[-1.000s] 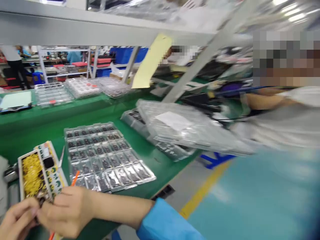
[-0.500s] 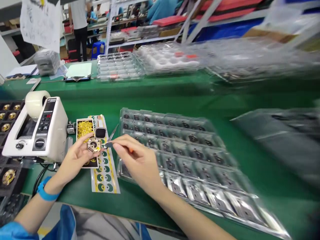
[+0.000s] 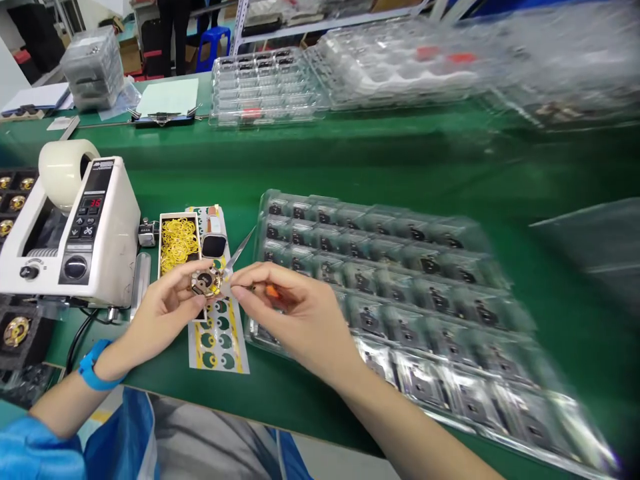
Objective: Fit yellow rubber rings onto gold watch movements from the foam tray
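A round gold-coloured part with a dark centre (image 3: 205, 283) is held by its rim in my left hand (image 3: 167, 300), between thumb and fingers. My right hand (image 3: 295, 313) is closed beside it, thumb and forefinger pinched at the part's right edge. What they pinch is too small to make out. Something orange (image 3: 273, 291) shows inside the curled right fingers. A pointed silver blade (image 3: 241, 249) sticks out just beyond the fingertips. Below the hands lies a sticker sheet (image 3: 219, 343) with yellow-edged cut-outs. Behind my left hand stands a white box (image 3: 163, 243) of yellow rings (image 3: 179, 241).
A white tape dispenser (image 3: 107, 227) stands at left, near dark foam trays (image 3: 25, 347) of gold parts. A large clear tray (image 3: 400, 267) of small dark parts covers the right. More clear trays (image 3: 265, 87) and a clipboard (image 3: 167, 100) lie on the back ledge.
The camera view has tilted down and shifted left, so the bench sits higher and further right. Both hands stay together at the gold part, which my left hand still holds.
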The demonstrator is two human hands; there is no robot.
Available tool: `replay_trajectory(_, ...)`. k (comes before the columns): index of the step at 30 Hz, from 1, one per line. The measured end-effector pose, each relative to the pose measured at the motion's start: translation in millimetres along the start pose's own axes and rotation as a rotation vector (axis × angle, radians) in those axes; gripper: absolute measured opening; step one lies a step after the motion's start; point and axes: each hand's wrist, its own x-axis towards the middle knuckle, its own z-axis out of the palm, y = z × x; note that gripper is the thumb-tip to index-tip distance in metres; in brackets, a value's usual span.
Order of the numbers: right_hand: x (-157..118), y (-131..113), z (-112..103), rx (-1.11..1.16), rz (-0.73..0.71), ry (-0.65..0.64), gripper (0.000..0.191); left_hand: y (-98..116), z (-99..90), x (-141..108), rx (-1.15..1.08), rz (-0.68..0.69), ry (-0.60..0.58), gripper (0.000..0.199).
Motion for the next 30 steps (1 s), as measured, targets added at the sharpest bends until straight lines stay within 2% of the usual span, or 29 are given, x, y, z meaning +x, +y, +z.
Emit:
replay_trajectory(6,-3.5,2.7,3.8,-0.138,-0.136,-0.078,0.009,0.9,0.0,1.3,0.081,-0.065,0.059,0.006)
replay_trajectory(10,-3.7,1.5,7.2,-0.096,-0.125,-0.037,0.006,-0.6,-2.8,3.5,-0.001,-0.090,0.127,0.019)
replay_trajectory(13,-4.0,-0.8,9.0,-0.054,-0.143,-0.006,0.011,-0.8,-1.9,4.7,-0.102,-0.132,0.110,0.023)
replay_trajectory(17,-4.7,-2.8,9.7,-0.048,-0.167,0.046,0.013,0.3,2.7,4.1,-0.079,-0.168,0.069,0.019)
replay_trajectory(25,-4.7,-1.4,5.7,-0.110,-0.160,-0.015,0.013,0.5,1.2,3.1,0.032,-0.100,0.136,0.011)
replay_trajectory(30,-4.0,-1.3,2.8,-0.017,-0.063,-0.004,0.012,-1.2,2.6,1.7,0.019,-0.003,0.091,0.006)
